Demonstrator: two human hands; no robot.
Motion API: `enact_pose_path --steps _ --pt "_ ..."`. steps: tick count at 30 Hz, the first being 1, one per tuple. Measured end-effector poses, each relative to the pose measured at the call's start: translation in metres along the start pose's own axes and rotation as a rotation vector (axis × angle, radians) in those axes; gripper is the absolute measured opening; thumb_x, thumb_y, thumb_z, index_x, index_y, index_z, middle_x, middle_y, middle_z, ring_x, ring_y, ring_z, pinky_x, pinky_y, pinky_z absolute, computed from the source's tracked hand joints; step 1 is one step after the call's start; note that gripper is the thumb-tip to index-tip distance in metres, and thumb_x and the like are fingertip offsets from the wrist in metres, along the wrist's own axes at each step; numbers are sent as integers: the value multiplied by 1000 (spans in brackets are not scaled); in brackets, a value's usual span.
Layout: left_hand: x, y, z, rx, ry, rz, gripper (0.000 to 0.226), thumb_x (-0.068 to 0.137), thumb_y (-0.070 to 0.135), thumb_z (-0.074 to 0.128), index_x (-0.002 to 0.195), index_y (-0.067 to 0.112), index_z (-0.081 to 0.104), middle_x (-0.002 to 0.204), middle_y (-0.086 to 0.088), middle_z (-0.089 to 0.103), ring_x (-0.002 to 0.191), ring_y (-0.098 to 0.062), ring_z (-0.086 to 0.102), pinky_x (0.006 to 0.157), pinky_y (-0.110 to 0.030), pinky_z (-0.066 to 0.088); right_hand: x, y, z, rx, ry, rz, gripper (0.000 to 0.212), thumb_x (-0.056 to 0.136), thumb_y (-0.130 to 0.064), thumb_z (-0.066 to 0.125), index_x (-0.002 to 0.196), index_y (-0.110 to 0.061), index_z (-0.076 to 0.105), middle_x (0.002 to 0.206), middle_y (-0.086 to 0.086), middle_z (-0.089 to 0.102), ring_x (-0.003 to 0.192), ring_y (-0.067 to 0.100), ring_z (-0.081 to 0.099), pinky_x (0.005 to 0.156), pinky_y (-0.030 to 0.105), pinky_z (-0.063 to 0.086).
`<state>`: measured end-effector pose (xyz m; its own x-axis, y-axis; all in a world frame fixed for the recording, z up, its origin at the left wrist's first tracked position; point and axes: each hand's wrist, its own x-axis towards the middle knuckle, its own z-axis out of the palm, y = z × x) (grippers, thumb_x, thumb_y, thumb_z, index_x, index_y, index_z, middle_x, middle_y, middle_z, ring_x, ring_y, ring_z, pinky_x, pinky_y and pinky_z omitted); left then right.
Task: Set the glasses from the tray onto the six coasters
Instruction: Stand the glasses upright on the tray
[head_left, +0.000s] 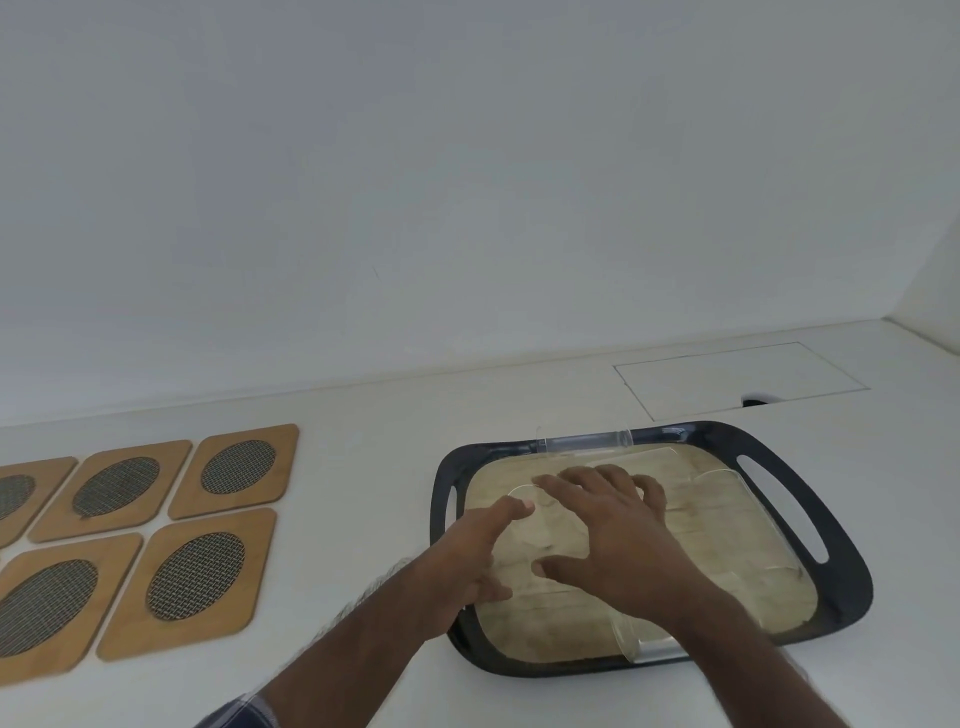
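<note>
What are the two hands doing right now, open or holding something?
Left hand: open, fingers spread, reaching over the tray.
Right hand: open, fingers spread over clear glasses lying on the tray; no grip visible.

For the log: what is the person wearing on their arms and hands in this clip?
Both hands are bare: the left hand and right hand show no gloves, rings or watch. Both forearms are bare too. Only a bit of plaid sleeve, bluish-grey and white, shows on the left arm at the bottom edge.
</note>
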<state>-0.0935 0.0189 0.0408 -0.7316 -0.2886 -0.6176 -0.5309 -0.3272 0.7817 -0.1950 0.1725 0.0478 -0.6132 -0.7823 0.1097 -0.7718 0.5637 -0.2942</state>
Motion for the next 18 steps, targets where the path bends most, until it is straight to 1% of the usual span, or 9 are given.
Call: enact_pose_path --steps 3,4,6,8,10,12,13,16,18 --pt "-3 0 -4 38 -53 54 69 66 57 73 126 27 57 139 -9 50 126 -33 51 80 -35 60 2 -3 -4 -18 33 -18 80 68 -78 51 140 -49 31 141 -25 37 139 10 18 111 47 -8" --pt "-4 0 -6 63 -88 85 69 65 57 73 126 31 56 136 -6 52 124 -31 53 80 -36 60 3 -4 -5 -24 47 -22 80 66 -79 49 138 -49 34 140 -26 39 139 10 19 110 47 -9" --pt "-4 0 -10 135 -168 150 76 61 53 77 131 39 50 132 -1 54 120 -27 55 83 -41 61 7 -7 -8 -35 77 -23 80 64 -83 44 135 -47 39 137 -28 42 136 8 22 110 46 -10" --pt "-4 -1 -14 192 -232 211 80 62 41 83 134 44 47 133 2 57 119 -23 58 82 -44 61 9 -11 -10 -26 89 -25 82 62 -85 42 133 -45 44 131 -29 47 134 6 25 110 43 -14" --pt "-2 -2 -18 232 -265 265 78 64 25 83 132 45 49 130 4 60 119 -23 60 80 -45 61 9 -15 -9 27 97 -24 84 57 -85 46 131 -43 48 117 -32 50 127 2 30 108 35 -20" --pt "1 -3 -23 295 -248 359 78 64 10 79 130 42 53 125 3 65 115 -23 63 84 -42 60 9 -18 -8 124 110 -4 84 53 -84 53 126 -43 50 99 -35 47 114 -3 35 106 28 -22" --pt "3 -5 -24 320 -221 420 77 63 6 78 128 41 55 121 5 67 113 -20 65 87 -39 60 10 -20 -8 157 112 3 83 52 -83 55 124 -43 50 96 -34 47 110 -5 36 105 26 -22" --pt "7 -7 -24 380 -65 573 73 58 12 85 118 43 59 112 14 71 106 -10 67 88 -30 59 12 -23 -6 172 107 8 79 54 -78 61 124 -44 48 99 -27 52 107 -4 36 103 22 -21" --pt "9 -8 -23 402 13 645 72 55 17 88 114 47 60 110 18 71 105 -6 67 84 -26 58 14 -23 -6 200 89 22 78 56 -74 65 126 -44 47 103 -27 52 109 -4 36 107 26 -17"
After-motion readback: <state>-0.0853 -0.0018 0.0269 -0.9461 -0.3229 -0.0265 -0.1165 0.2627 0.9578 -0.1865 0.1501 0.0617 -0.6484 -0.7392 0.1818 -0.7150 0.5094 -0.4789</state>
